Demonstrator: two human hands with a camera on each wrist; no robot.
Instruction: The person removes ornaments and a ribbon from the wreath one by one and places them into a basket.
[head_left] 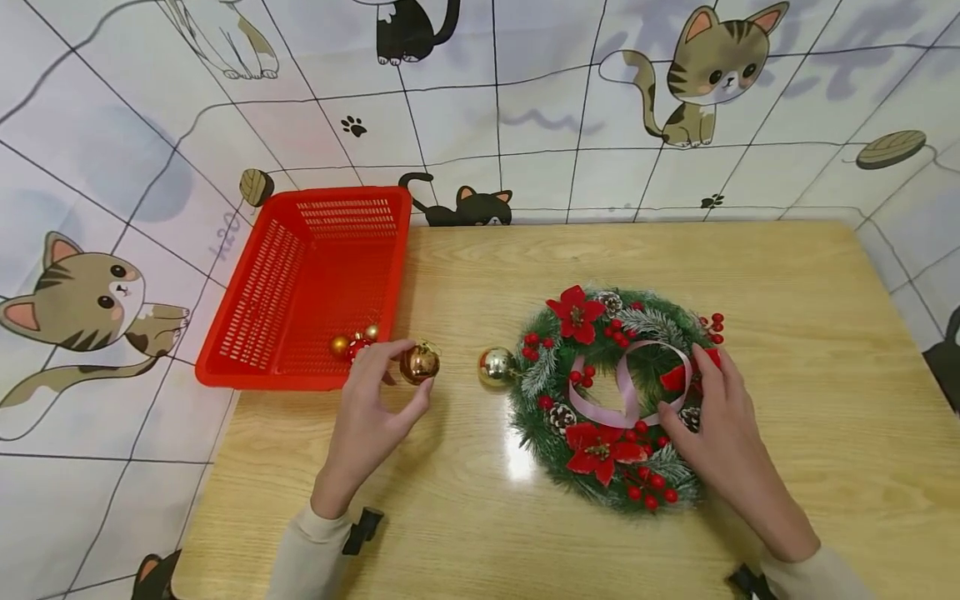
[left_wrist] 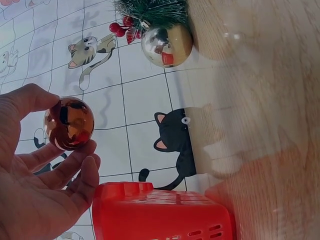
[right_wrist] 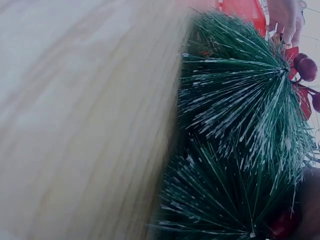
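Bench point(head_left: 487, 258): pale wood grain, smooth, somewhat glossy. Judged: round items could roll on it, so set them down slowly.

Red basket point(head_left: 277, 379): rigid plastic by its look, slotted walls, tapered box, at the bench's left. The left hand should clear its rim.

Wreath point(head_left: 551, 450): lies flat on the bench, right of the basket. Best steadied by its green body, not by the trimmings. Ring of bristly needles, some tips frosted white.

Left hand point(head_left: 371, 433): thumb and fingertips pinch a copper-coloured ball, gap no wider than the ball. Raised beside the basket's near right corner. A light grip at the ball's widest part should suffice; a slick surface may slip.

Right hand point(head_left: 723, 421): at the wreath's right side, thumb spread from bent fingers. Cannot tell whether it grips or only rests. Light pressure advised, to avoid crushing petals.

Pink ribbon point(head_left: 603, 417): thin, satiny, looped over the wreath's centre; keep fingers from snagging it.

Red flowers point(head_left: 600, 454): pointed petals, fabric-like.

Pale gold ball point(head_left: 495, 367): mirror-bright, touching the wreath's left edge; attachment unclear. Copper-coloured ball point(head_left: 420, 363): equally glossy, slightly smaller.

Small baubles point(head_left: 340, 346): in the basket's near right corner, shiny, round.

Red berries point(head_left: 651, 482): smooth beads, clustered.
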